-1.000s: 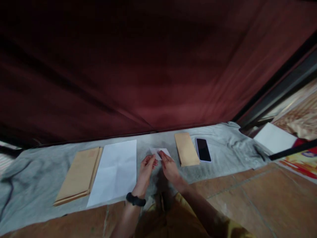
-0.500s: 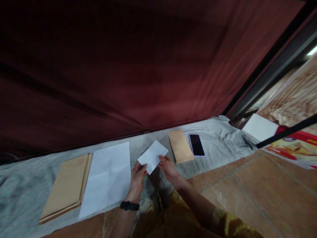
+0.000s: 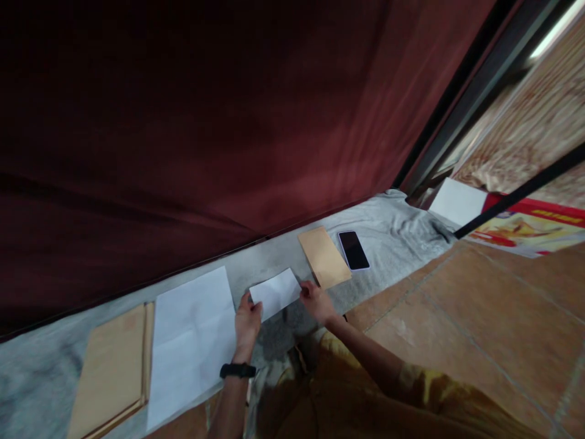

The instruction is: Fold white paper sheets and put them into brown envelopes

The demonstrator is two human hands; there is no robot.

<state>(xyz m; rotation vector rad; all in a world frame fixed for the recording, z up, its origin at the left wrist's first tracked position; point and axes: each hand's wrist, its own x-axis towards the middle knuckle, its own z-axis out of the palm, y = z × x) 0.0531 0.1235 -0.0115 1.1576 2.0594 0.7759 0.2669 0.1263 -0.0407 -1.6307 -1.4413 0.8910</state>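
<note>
Both hands hold a small folded white paper (image 3: pixel 275 292) just above the grey cloth (image 3: pixel 388 228). My left hand (image 3: pixel 247 323), with a black band on its wrist, pinches the paper's left end. My right hand (image 3: pixel 315 300) pinches its right end. A large white sheet (image 3: pixel 189 341) with fold creases lies flat to the left of my left hand. A single brown envelope (image 3: pixel 324 256) lies right of my right hand, with a black phone (image 3: pixel 353 249) beside it.
A stack of brown envelopes (image 3: pixel 112 372) lies at the far left on the cloth. A dark red curtain (image 3: pixel 205 122) hangs behind. Brown floor tiles (image 3: pixel 479 317) spread to the right. A white sheet (image 3: pixel 457 201) and a colourful printed mat (image 3: pixel 525 228) lie at the far right.
The folded paper was lifted off the cloth, held up between both hands, then turned to lie more level. The view has swung left and tilted.
</note>
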